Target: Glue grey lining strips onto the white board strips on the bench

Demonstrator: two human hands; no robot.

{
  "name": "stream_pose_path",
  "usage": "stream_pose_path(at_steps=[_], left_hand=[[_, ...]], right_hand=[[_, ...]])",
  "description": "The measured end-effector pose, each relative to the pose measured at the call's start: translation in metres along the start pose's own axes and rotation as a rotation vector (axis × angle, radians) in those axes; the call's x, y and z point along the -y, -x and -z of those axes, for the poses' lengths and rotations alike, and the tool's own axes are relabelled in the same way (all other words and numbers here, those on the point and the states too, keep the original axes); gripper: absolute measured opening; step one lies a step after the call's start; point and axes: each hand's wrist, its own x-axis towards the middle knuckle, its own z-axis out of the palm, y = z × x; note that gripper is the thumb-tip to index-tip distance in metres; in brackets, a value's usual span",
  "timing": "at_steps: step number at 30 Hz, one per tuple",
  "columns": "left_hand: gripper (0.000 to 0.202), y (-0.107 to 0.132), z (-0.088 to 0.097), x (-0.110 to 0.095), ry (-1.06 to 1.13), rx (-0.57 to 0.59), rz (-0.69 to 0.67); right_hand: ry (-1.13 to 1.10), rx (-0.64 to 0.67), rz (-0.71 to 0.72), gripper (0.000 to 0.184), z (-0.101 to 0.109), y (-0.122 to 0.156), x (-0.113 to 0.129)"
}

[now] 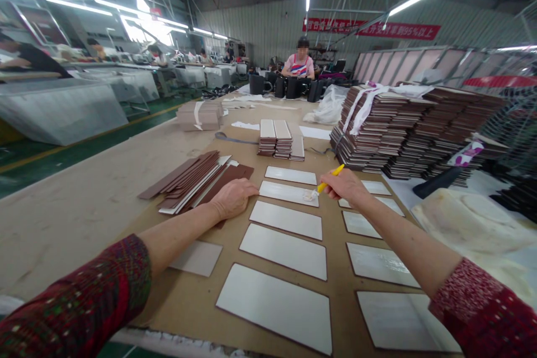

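My right hand (pixel 346 185) grips a yellow-handled brush (pixel 325 184) whose tip rests on a white rectangular panel (pixel 287 193) in the second row from the far end. My left hand (pixel 234 197) lies with curled fingers on the left end of that panel, beside a fanned pile of brown strips (pixel 193 179). Two columns of white panels (pixel 285 249) lie flat on a brown cardboard sheet (pixel 197 296) in front of me.
Small stacks of brown-edged panels (pixel 280 139) stand beyond the rows. A large heap of stacked panels (pixel 415 126) fills the right side. A cream cloth (pixel 470 224) lies at right. A person in a pink top (pixel 299 65) sits at the table's far end among black bags.
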Motion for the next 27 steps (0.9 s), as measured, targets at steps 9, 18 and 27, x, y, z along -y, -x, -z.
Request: stream_pose_path(at_steps=[9, 18, 27], left_hand=[[0.040, 0.001, 0.000, -0.001, -0.003, 0.010, -0.006], [0.038, -0.002, 0.028, -0.008, 0.010, -0.050, 0.028], [0.040, 0.048, 0.050, -0.033, 0.179, 0.045, -0.138]], right_hand=[[-0.072, -0.073, -0.011, 0.012, 0.021, 0.011, -0.004], [-0.298, -0.025, 0.002, 0.017, 0.007, 0.044, 0.037], [-0.383, 0.190, -0.004, 0.017, -0.052, 0.077, 0.060]])
